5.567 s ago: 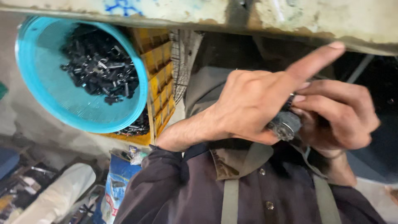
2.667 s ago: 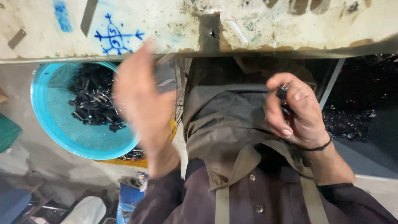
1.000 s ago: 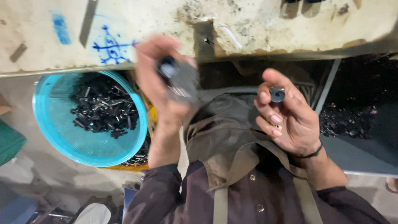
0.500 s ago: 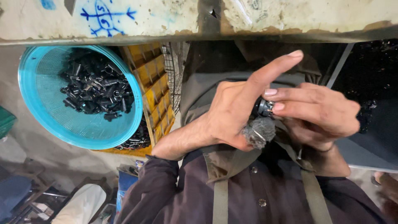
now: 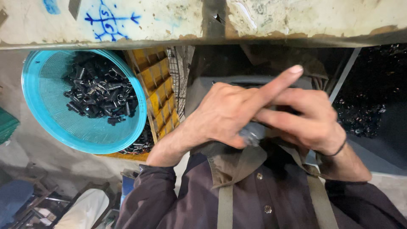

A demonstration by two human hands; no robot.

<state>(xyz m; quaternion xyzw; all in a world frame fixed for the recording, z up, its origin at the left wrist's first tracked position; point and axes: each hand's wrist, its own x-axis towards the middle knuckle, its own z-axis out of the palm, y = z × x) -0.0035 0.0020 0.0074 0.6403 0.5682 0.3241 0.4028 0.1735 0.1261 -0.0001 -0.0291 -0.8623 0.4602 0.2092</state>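
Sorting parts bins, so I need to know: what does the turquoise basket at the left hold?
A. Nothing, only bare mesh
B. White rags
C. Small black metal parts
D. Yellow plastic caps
C: the basket holds a heap of small black parts on its mesh, beside a yellow crate.

Small grey metal part (image 5: 253, 134) mostly hidden between both hands, blurred; its shape can't be told. Yellow slatted plastic crate (image 5: 157, 87) half covered by round turquoise mesh basket (image 5: 51, 121); right forearm cut off at frame edge.
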